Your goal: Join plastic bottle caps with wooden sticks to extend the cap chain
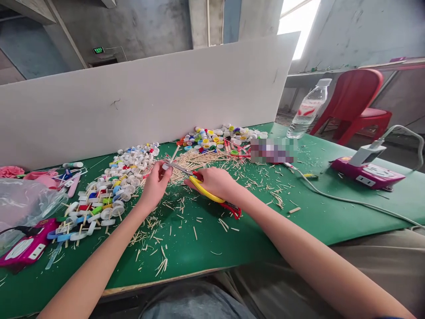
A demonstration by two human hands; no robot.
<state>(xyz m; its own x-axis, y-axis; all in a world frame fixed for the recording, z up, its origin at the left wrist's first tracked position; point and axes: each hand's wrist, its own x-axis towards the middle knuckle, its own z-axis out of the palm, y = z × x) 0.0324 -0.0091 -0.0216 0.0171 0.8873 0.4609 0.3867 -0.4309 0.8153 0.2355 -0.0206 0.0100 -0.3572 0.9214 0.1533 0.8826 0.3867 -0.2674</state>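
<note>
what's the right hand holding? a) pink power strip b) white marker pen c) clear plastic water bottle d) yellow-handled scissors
d: the right hand grips the yellow-handled scissors, their metal blades pointing toward the left hand over the green table; the clear plastic water bottle stands apart, untouched.

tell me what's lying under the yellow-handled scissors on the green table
Under the yellow-handled scissors lie cut wooden stick bits scattered on the green table. The right hand covers whatever sits directly beneath the handles.
</note>
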